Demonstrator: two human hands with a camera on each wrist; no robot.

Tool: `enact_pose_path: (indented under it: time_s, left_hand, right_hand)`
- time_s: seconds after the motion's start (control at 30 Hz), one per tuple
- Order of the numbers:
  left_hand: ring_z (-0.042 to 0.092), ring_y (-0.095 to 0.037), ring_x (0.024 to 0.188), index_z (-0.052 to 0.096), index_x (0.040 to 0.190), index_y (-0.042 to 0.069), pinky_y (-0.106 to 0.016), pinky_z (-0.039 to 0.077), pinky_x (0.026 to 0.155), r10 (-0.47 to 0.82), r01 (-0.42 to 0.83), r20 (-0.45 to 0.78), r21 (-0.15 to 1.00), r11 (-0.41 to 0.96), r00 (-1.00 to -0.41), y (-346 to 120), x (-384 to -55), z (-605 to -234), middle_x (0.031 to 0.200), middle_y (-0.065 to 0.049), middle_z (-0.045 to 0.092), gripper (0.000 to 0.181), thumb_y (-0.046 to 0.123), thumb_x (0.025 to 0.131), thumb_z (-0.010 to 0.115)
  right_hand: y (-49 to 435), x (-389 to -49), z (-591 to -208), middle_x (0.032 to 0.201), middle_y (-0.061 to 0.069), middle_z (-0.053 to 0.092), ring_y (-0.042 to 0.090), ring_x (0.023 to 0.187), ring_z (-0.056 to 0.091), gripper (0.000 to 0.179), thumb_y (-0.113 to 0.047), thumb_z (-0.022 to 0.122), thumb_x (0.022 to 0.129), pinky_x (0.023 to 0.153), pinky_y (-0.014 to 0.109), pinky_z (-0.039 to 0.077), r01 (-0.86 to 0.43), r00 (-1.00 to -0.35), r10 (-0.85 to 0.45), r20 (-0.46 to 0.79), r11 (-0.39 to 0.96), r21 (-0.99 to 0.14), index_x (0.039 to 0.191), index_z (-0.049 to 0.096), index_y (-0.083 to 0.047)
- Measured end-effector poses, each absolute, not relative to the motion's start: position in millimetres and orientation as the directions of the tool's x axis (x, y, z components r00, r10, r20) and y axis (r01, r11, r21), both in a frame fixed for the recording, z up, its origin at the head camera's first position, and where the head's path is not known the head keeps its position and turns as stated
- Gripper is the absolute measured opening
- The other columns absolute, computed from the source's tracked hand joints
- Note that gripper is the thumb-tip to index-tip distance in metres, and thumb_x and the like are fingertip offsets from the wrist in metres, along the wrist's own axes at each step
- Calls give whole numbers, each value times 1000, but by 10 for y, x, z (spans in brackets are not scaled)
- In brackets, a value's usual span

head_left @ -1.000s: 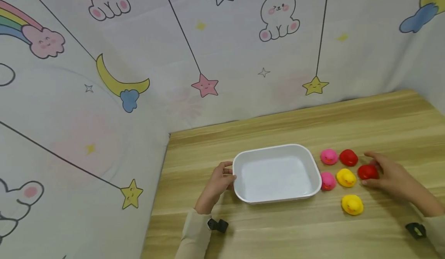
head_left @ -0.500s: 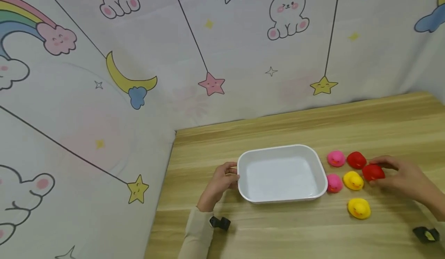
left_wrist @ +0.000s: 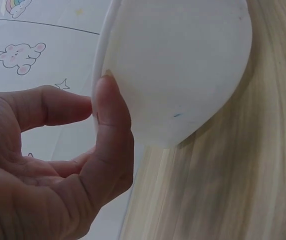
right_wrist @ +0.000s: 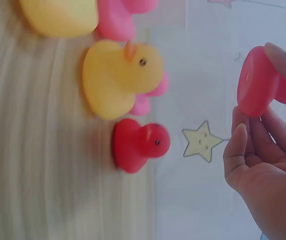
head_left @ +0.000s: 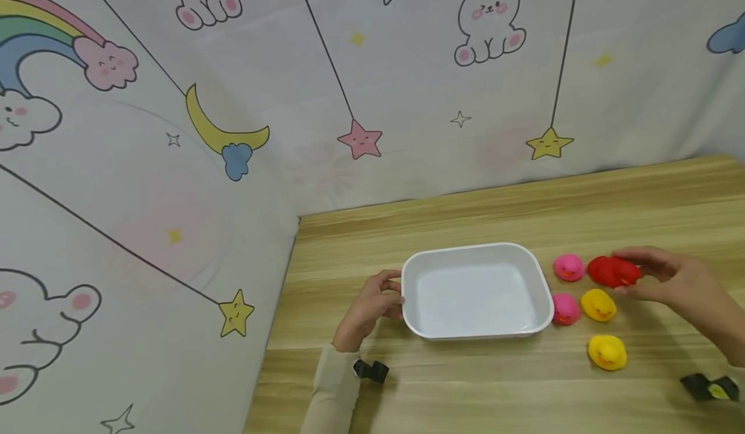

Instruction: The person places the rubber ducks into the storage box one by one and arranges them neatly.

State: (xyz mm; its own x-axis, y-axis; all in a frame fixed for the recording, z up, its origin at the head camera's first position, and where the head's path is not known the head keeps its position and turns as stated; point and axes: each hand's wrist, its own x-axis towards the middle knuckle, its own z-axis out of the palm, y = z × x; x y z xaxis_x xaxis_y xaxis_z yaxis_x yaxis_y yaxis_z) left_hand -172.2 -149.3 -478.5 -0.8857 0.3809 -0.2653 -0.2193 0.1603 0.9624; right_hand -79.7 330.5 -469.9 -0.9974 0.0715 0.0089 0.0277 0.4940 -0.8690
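Observation:
My right hand (head_left: pixel 681 285) pinches a red rubber duck (right_wrist: pixel 258 82) between thumb and fingers. In the right wrist view this duck is off the table, tipped so its flat base shows. A second red duck (right_wrist: pixel 138 145) stands on the table; in the head view the held one overlaps it. With thumb and fingers, my left hand (head_left: pixel 368 308) grips the left rim of a white rectangular tray (left_wrist: pixel 183 60). The tray's inside holds nothing in the head view. Two pink ducks (head_left: pixel 568 268) and two yellow ducks (head_left: pixel 598 305) stand between tray and right hand.
The wooden table (head_left: pixel 465 389) runs up to a white cloth backdrop (head_left: pixel 419 162) printed with rabbits, stars and clouds. Another cloth side closes off the left. One pink duck stands right beside the tray's right wall. A small black camera (head_left: pixel 370 370) sits at the left wrist.
My right hand has lifted one red duck and carried it back and left, toward the other red duck. My left hand stays at the tray rim. The head view has turned slightly left.

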Motion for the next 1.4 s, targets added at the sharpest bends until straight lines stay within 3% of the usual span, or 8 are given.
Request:
enact_pose_path:
  time_s: [0.13, 0.27, 0.53, 0.87, 1.13, 1.4]
  left_hand:
    - [60, -14, 64, 44, 138, -15, -23, 59, 54, 382, -220, -261, 964, 147, -887, -1486, -1723, -4774, 100, -16, 56, 60, -10, 80, 58]
    - [60, -14, 66, 43, 138, -15, -23, 59, 54, 395, -220, -256, 966, 134, -882, -1499, -1727, -4765, 100, -16, 56, 58, -11, 81, 58]
    - [60, -14, 74, 43, 138, -14, -23, 60, 56, 418, -230, -260, 965, 123, -870, -1525, -1750, -4779, 98, -12, 56, 56, -14, 83, 58]
    - [61, -17, 76, 41, 138, -14, -24, 61, 57, 430, -246, -267, 964, 105, -862, -1548, -1732, -4775, 103, -17, 56, 56, -15, 85, 57]
    - [62, -15, 75, 43, 138, -14, -24, 60, 56, 421, -244, -254, 966, 79, -870, -1521, -1733, -4798, 101, -15, 57, 57, -15, 84, 59]
    - [62, -14, 71, 43, 136, -13, -25, 61, 55, 419, -240, -261, 965, 104, -870, -1488, -1747, -4756, 97, -11, 57, 56, -14, 82, 60]
  right_hand:
    - [3199, -841, -4641, 105, -27, 64, -7, 91, 58, 50, -13, 84, 84, 71, 10, 53, -20, -998, 39, 43, 464, -885, 129, 63, -10]
    - [3099, -917, -4616, 110, -28, 63, -7, 95, 58, 50, -9, 82, 84, 73, 13, 56, -65, -998, -16, 64, 444, -894, 130, 62, -6]
    - [2885, -1037, -4536, 111, -22, 66, 4, 93, 65, 53, -9, 83, 84, 72, 24, 62, -49, -997, -74, 22, 385, -922, 132, 62, -6]
    - [2585, -1243, -4334, 112, -1, 68, 13, 95, 65, 51, -8, 81, 82, 68, 35, 64, -125, -980, -189, 54, 387, -914, 130, 64, -6]
    - [2399, -1413, -4186, 120, 13, 68, 15, 96, 64, 53, -10, 85, 80, 74, 28, 61, -133, -969, -243, 29, 421, -897, 128, 66, -5]
    - [2212, -1611, -4142, 122, 19, 66, 32, 104, 64, 58, -11, 86, 78, 76, 26, 60, -171, -959, -280, 47, 436, -883, 130, 65, 0]
